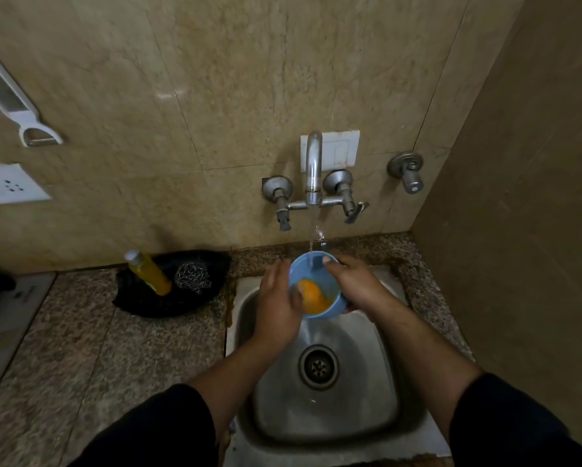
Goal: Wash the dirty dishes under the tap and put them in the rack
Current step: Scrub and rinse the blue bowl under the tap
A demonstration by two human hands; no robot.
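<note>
A light blue bowl [308, 269] with orange residue inside is held tilted above the steel sink [377, 392], right under the wall tap [313, 166]. Water runs from the spout into the bowl. My right hand [358, 284] grips the bowl's right rim, thumb over the edge. My left hand [278, 303] is at the bowl's left side with fingers reaching inside, touching the orange patch. No rack is in view.
A black tray [138, 298] on the granite counter left of the sink holds a yellow soap bottle [149, 273] and a steel scrubber [192, 276]. A separate valve [407, 173] sticks out of the wall at right. A side wall closes in on the right.
</note>
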